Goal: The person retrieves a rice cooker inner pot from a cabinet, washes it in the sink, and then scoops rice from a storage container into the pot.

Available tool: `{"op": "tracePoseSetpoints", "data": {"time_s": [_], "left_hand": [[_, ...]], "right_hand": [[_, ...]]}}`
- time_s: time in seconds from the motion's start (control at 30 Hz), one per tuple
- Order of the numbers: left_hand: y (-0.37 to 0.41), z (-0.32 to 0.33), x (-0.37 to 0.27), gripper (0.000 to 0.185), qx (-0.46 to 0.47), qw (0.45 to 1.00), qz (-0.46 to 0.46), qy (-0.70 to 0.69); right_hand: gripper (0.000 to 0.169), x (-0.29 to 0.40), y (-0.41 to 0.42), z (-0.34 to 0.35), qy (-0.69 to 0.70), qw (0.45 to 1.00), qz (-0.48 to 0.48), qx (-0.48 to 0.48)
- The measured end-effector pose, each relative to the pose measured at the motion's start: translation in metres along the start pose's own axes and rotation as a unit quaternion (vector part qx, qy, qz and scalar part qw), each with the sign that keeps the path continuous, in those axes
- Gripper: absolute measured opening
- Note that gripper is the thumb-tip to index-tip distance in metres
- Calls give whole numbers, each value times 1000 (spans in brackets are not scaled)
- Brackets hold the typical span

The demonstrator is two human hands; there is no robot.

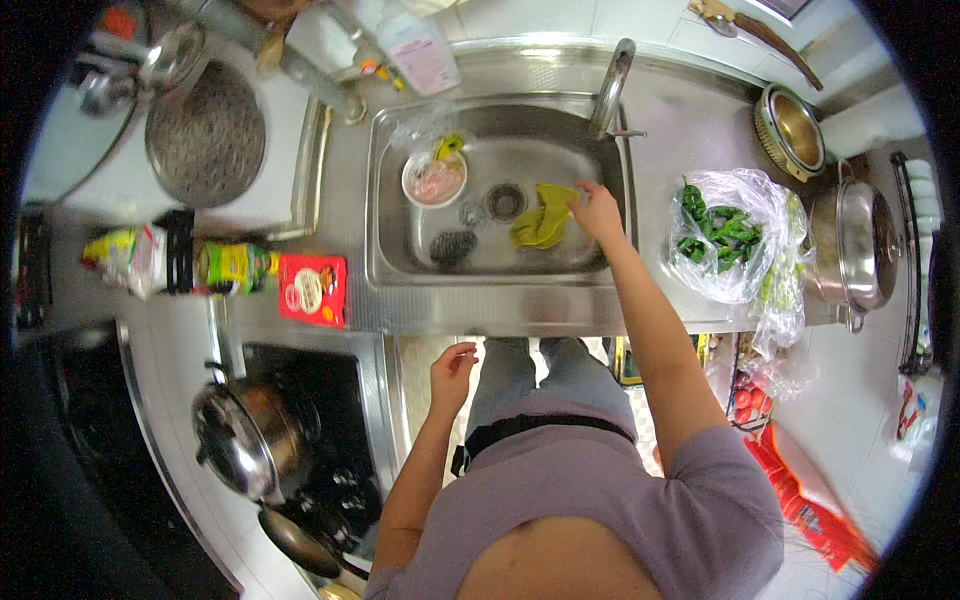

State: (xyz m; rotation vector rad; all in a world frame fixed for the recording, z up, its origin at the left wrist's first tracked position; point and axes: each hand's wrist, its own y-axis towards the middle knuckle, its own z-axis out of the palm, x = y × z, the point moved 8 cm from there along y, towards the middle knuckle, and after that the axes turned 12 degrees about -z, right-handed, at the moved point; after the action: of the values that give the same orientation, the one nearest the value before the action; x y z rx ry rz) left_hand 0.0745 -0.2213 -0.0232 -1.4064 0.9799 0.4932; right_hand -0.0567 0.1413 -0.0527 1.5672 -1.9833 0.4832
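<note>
My right hand reaches into the stainless steel sink from the right. Its fingertips pinch the right edge of a yellow-green cloth beside the drain. Left of the drain, a white bowl holds pale pink raw meat, partly under a clear plastic bag. A dark scouring pad lies at the sink's near left. My left hand hangs in front of the counter edge, holding nothing, its fingers loosely bent and apart.
A faucet rises at the sink's back right. Right of the sink sit green peppers in a plastic bag and a lidded steel pot. A red packet lies to the left. Another pot stands by the stove.
</note>
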Motion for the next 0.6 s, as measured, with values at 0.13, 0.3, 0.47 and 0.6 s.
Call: {"op": "tracePoseSetpoints", "data": {"time_s": [0.13,0.3,0.47,0.6], "left_hand": [[64,18,-45,16,98,995,-4,2],[117,85,-129,17,234,969,53,59],[163,141,-167,20,278,949,-71,-129],[187,198,-177,24,299,912,-163,-231]], "right_hand": [[63,-31,45,9,546,768,323,-89],[54,-111,92,26,652,621,402,-165],[37,-80,96,17,586,646,385,-304],[44,-100,89,26,621,624,364,-305]]}}
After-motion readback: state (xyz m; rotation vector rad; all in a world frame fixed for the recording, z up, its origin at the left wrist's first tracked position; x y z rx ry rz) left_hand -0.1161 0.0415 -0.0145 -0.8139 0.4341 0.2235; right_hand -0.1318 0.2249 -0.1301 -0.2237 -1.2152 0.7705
